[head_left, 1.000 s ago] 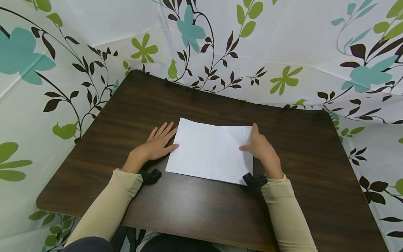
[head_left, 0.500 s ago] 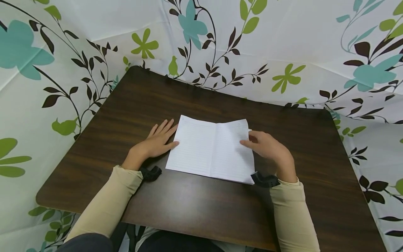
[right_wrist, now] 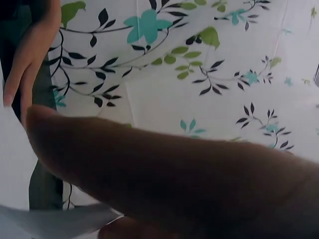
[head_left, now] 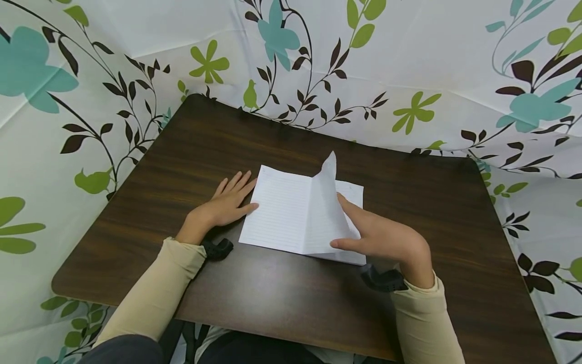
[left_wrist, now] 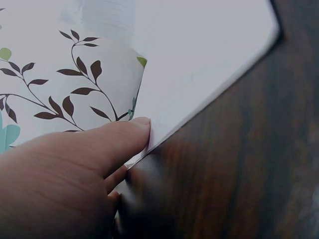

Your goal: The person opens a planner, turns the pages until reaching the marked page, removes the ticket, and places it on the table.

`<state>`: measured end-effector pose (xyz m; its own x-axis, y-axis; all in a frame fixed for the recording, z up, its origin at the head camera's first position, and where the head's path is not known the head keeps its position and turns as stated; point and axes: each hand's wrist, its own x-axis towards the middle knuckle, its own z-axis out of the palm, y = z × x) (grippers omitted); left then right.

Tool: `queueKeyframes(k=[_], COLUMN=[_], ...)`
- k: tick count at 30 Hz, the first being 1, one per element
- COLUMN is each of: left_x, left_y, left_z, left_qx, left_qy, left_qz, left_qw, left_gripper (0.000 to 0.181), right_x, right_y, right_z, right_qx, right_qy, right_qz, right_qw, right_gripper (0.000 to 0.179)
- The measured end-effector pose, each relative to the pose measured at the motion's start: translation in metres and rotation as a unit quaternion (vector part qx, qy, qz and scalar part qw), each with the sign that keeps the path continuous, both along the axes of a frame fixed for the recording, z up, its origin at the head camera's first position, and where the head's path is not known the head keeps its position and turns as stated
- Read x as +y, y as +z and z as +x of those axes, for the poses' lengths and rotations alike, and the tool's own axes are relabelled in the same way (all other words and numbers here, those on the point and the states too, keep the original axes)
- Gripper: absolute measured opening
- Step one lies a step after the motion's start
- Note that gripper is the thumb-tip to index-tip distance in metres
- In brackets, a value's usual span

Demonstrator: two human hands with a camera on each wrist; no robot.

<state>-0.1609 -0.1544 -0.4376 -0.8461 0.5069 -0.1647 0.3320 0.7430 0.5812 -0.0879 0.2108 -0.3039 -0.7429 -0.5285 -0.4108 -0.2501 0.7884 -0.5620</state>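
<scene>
An open notebook (head_left: 282, 212) with lined white pages lies on the dark wooden table. My left hand (head_left: 220, 207) rests flat at its left side, fingers spread on the table, with the thumb (left_wrist: 124, 137) touching the notebook's edge. One right-hand leaf (head_left: 325, 207) stands raised and bent near the fold, its top corner pointing up. Against that leaf, on its right side, is my right hand (head_left: 382, 235), thumb and forefinger held apart. The leaf hides some of its fingers. In the right wrist view the thumb (right_wrist: 134, 164) fills the middle, near a curved sheet edge.
The brown table (head_left: 273, 293) extends around the notebook on all sides. A white curtain (head_left: 364, 111) with leaf and flower prints hangs along the table's far and side edges. Black straps with mounts (head_left: 218, 250) sit on both wrists.
My right hand has moved from the notebook's right edge inward and nearer the front. The right leaf has lifted and swung left toward the fold, uncovering the page below. The left hand stays put.
</scene>
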Motion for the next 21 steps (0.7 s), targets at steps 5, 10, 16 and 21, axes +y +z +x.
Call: queueKeyframes(k=[5,10,16,21], left_x=[0.001,0.001,0.001,0.002], left_y=[0.0,0.001,-0.001,0.001], left_z=[-0.001,-0.001,-0.002,-0.001], left_qx=[0.002,-0.001,0.0,-0.003], left_qy=[0.001,-0.003,0.001,0.002], left_qz=[-0.011,-0.006,-0.014,-0.019], left_qw=[0.9999,1.0,0.9999,0.9998], left_gripper=[0.079,0.079,0.078,0.07], right_x=[-0.013,-0.03,-0.056,-0.068], right_y=[-0.004,-0.01,-0.028,-0.048], right_z=[0.009,0.017,0.015,0.01], right_qx=[0.04,0.091,0.127,0.112], right_qy=[0.028,0.078,0.099,0.116], right_qz=[-0.024,-0.016,0.04,0.063], right_qw=[0.9985,0.9927,0.9861,0.9849], right_gripper=[0.102,0.098,0.095,0.095])
